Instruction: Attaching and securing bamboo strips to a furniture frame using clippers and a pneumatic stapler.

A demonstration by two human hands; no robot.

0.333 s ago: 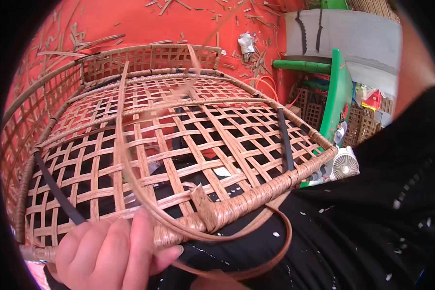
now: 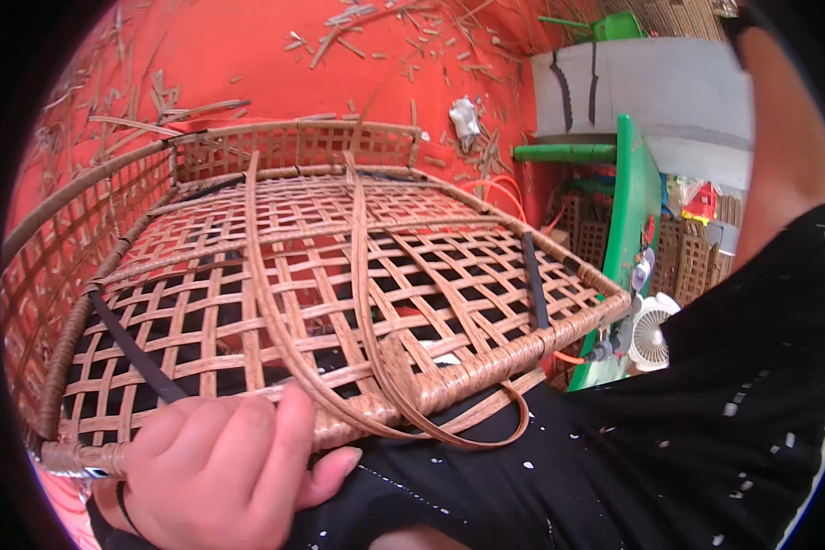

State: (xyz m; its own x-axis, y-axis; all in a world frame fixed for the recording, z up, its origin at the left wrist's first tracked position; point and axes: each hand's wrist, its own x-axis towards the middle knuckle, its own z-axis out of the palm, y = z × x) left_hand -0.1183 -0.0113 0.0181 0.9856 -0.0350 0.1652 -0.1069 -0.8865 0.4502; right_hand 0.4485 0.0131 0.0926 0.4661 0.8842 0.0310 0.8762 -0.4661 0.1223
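The left hand [image 2: 220,467], fingers closed on the wrapped rim of the brown woven rattan frame [image 2: 339,275], has hardly moved; the loose flat rattan strip [image 2: 357,302] now loops wider. The right hand is not visible.

Big woven cane basket frame [image 2: 293,275] sits across the person's lap, open lattice side up. The left hand [image 2: 220,467] is clamped on the wrapped near rim, fingers [image 2: 289,431] curled over it. Loose cane strips [image 2: 357,302] run up and away from the fingers, and one loops round just right of them, below the rim. A black strap [image 2: 133,353] slants off just left of the fingers. Further right there's a green stool [image 2: 637,211] and a small white fan [image 2: 653,335]. Red floor [image 2: 247,55] beyond, littered with cane scraps.
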